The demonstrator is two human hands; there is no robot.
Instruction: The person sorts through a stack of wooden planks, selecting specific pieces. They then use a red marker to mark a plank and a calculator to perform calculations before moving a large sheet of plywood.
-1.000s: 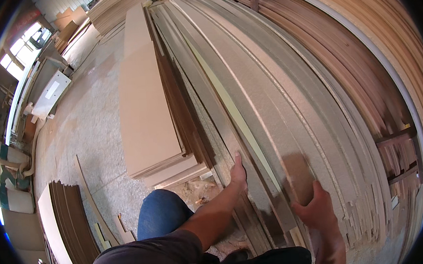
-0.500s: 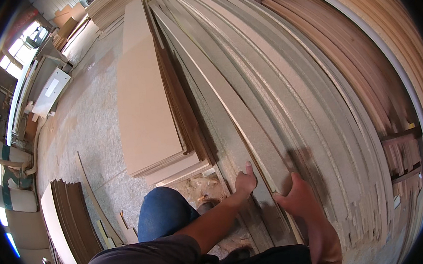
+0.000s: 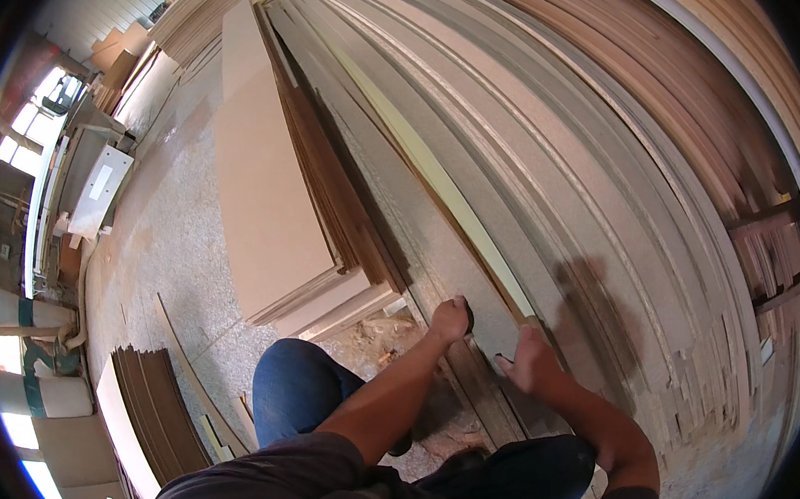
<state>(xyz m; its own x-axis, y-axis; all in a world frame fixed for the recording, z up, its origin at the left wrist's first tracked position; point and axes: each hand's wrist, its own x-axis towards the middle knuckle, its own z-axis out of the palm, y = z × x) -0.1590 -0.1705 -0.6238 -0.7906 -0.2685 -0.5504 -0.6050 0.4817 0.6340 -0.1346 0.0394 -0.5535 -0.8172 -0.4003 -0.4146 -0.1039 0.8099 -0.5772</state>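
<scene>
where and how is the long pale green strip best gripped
Likely pinch the near end of the pale green strip, by the right hand, coming from the person's side: it is long and narrow, runs away among grey boards, and that end lies closest.

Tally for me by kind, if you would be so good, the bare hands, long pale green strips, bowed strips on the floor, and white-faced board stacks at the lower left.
Bare hands: 2 (left hand, right hand)
Long pale green strip: 1
Bowed strip on the floor: 1
White-faced board stack: 1
Total: 5
</scene>
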